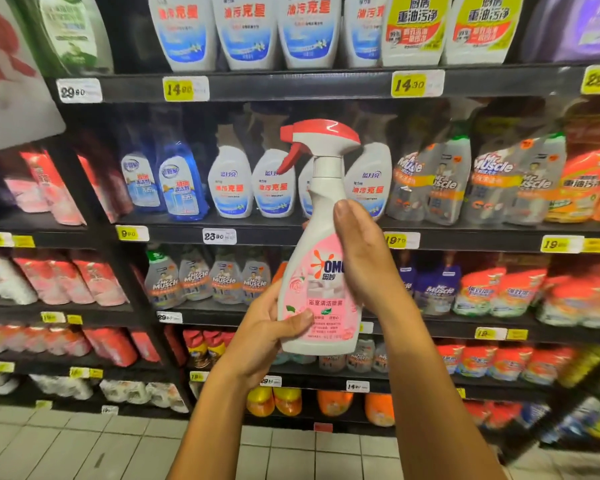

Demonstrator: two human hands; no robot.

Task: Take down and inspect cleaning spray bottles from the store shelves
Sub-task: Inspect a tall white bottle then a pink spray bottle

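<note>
Bottle (321, 271) front and centre, held up in the air before the shelves (326, 83): a white spray bottle, upright with a slight tilt, pink label with roses and an orange splash logo, white trigger head capped in red, red trigger pointing left. One bottle in play, two hands on it. Left hand (267, 336) grips the lower part, thumb curled across the label's bottom edge, fingers wrapped out of sight behind. Right hand (364, 261) lies along the right side and covers part of the logo, with only its back showing, so whether its fingers curl round the bottle I cannot tell. Behind, dark racking carries at least five tiers of cleaners. On the tier level with the trigger: two blue bottles (182, 185), then four white ones with blue-and-red labels (231, 185), one of them mostly hidden behind the held bottle, then grey Mr Muscle packs (426, 188) to the right. Yellow and white price tags (417, 84) run along every shelf edge. Pale floor tiles (84, 445) show at the bottom.
</note>
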